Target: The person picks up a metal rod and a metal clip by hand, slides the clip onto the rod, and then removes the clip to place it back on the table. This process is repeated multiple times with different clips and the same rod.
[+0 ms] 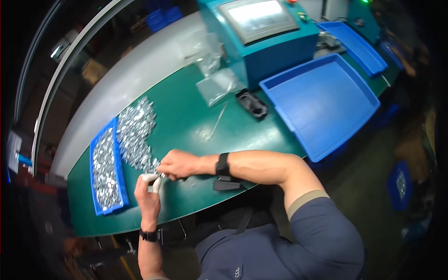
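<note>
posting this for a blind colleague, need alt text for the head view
A person's left hand and right hand are close together over a green table, beside a heap of small silvery pieces. A narrow blue tray of similar pieces stands left; a larger blue tray and teal machine stand right.

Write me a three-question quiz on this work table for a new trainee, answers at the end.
1. True or false: a loose pile of small metal pieces lies on the green table beside the narrow blue tray.

2. What lies on the table between the clear plastic bags and the wide blue tray?
A) a hammer
B) a black hollow part
C) a red cup

3. Fill in the blank: the left hand, close to the right hand at the near end of the pile, wears ____ finger covers.

Key: 1. True. 2. B. 3. White.
</note>
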`<state>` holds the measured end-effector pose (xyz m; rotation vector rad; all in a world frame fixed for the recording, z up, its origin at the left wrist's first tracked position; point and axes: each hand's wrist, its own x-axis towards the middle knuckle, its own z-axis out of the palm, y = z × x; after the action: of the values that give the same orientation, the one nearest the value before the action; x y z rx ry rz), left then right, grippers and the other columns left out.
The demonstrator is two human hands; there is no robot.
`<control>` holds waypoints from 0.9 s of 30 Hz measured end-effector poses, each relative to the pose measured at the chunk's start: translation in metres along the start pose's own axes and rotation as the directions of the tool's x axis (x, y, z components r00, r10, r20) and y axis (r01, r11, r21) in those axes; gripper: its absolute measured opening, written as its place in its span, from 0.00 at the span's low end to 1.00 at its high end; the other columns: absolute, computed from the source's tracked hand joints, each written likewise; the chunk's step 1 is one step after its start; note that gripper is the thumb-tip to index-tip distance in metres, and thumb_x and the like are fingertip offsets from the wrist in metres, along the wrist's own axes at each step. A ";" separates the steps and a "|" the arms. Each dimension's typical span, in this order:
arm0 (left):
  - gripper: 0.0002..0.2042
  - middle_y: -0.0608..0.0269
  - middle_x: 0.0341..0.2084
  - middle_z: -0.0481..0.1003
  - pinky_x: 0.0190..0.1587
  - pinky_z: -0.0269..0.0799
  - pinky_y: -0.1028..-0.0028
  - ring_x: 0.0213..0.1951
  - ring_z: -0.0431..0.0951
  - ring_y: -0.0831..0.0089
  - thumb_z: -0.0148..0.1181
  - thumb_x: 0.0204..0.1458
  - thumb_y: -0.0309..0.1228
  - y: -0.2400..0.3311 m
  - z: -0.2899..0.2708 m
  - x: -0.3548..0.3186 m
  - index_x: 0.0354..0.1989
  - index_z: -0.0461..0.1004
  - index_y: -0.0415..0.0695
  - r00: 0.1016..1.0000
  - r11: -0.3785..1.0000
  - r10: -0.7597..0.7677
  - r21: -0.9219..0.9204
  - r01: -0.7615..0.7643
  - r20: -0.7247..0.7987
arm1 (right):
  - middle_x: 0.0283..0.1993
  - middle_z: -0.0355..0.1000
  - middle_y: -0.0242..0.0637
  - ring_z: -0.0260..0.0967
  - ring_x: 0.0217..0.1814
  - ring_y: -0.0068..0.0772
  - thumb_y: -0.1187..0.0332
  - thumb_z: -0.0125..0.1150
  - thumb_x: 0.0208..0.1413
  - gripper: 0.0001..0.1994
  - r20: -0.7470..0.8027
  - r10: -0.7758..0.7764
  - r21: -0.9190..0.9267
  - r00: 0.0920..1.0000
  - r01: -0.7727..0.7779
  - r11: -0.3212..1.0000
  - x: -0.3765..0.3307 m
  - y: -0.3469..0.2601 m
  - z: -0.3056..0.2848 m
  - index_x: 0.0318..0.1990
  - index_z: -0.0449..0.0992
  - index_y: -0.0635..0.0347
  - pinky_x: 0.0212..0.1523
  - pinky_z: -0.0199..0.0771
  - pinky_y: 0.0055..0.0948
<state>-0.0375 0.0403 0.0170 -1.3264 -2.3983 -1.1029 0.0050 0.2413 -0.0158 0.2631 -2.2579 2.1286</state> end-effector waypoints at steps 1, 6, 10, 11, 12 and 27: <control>0.07 0.58 0.31 0.74 0.37 0.71 0.68 0.34 0.76 0.63 0.66 0.51 0.17 0.003 0.002 0.004 0.36 0.76 0.38 1.000 1.000 -0.008 -0.019 0.008 0.011 | 0.17 0.75 0.33 0.71 0.17 0.26 0.55 0.53 0.65 0.22 -0.028 0.010 0.002 1.000 -0.010 1.000 -0.001 0.004 -0.001 0.23 0.78 0.61 0.22 0.71 0.31; 0.06 0.58 0.32 0.75 0.40 0.73 0.71 0.35 0.77 0.67 0.66 0.52 0.19 0.000 -0.014 -0.006 0.36 0.75 0.38 0.998 0.999 -0.034 0.040 0.032 0.045 | 0.18 0.74 0.32 0.69 0.17 0.24 0.55 0.53 0.67 0.22 -0.018 -0.077 -0.030 0.997 0.076 0.997 0.003 0.014 0.010 0.25 0.79 0.60 0.22 0.70 0.29; 0.06 0.55 0.31 0.75 0.38 0.72 0.68 0.34 0.77 0.60 0.66 0.52 0.19 -0.024 -0.029 0.004 0.36 0.76 0.38 1.000 0.984 -0.021 0.176 0.018 0.015 | 0.29 0.79 0.37 0.76 0.25 0.25 0.63 0.57 0.64 0.13 -0.215 -0.065 0.050 0.974 0.077 0.996 0.004 0.028 -0.013 0.31 0.81 0.61 0.29 0.76 0.28; 0.06 0.54 0.31 0.75 0.39 0.73 0.66 0.34 0.77 0.59 0.66 0.53 0.20 -0.028 -0.033 0.024 0.36 0.76 0.38 1.000 0.969 -0.007 0.245 0.005 0.009 | 0.30 0.78 0.35 0.76 0.25 0.25 0.65 0.59 0.63 0.10 -0.325 -0.529 -0.325 0.784 0.433 0.841 0.014 0.066 -0.037 0.33 0.81 0.60 0.28 0.76 0.28; 0.06 0.53 0.33 0.76 0.40 0.73 0.65 0.35 0.78 0.58 0.66 0.54 0.23 -0.069 -0.062 0.006 0.39 0.77 0.38 0.994 0.939 -0.076 0.331 0.097 -0.077 | 0.26 0.76 0.32 0.74 0.25 0.22 0.63 0.58 0.65 0.13 -0.390 -0.214 0.105 0.895 0.274 0.956 0.012 0.043 -0.020 0.32 0.80 0.61 0.26 0.73 0.26; 0.16 0.57 0.48 0.77 0.51 0.74 0.63 0.49 0.76 0.55 0.72 0.44 0.24 -0.033 0.008 0.021 0.43 0.79 0.42 0.942 0.933 0.189 0.248 -0.261 0.279 | 0.21 0.73 0.30 0.66 0.21 0.17 0.55 0.52 0.70 0.22 -0.407 -0.002 0.047 0.913 0.023 0.999 0.003 0.017 -0.014 0.29 0.77 0.63 0.24 0.67 0.21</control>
<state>-0.0742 0.0485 0.0049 -1.6673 -2.3744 -0.5340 -0.0022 0.2555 -0.0310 -0.1552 -1.9586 2.0043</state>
